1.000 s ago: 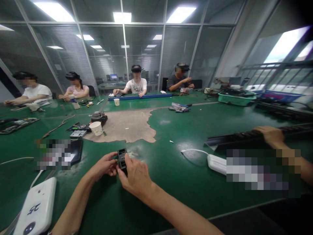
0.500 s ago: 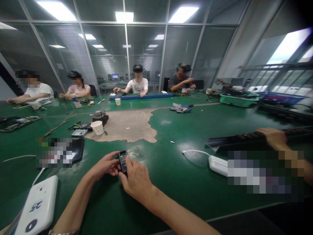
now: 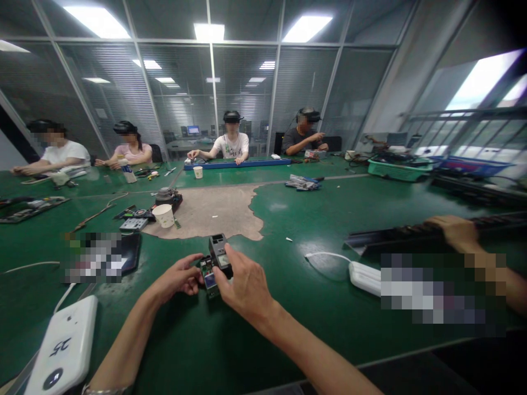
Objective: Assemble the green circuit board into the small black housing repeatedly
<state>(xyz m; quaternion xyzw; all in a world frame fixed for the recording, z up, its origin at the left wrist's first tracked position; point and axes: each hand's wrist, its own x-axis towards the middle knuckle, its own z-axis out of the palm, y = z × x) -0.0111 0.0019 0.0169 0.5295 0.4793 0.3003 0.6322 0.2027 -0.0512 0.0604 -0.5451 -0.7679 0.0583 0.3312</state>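
My left hand point(image 3: 178, 281) grips a small electronic module point(image 3: 209, 281) by its left side, between thumb and fingers. A green circuit board and a bluish display show on the module's top. My right hand point(image 3: 247, 286) is closed round a dark plastic cover point(image 3: 217, 247) with cut-outs and a pale window. The cover is tilted, up and to the right of the module. Its lower end is partly hidden by my right fingers, so I cannot tell whether the two parts touch there.
A white power bank point(image 3: 61, 345) lies at the near left, another point(image 3: 365, 278) at the right. Beyond my hands are a paper cup point(image 3: 163, 215), loose electronic parts and a bundle of tools point(image 3: 303, 182). A co-worker's hand point(image 3: 457, 233) rests on a long black rail point(image 3: 370, 240).
My right hand has moved right and lifted the dark cover off the module, exposing the circuit board. My left hand has stayed nearly still.
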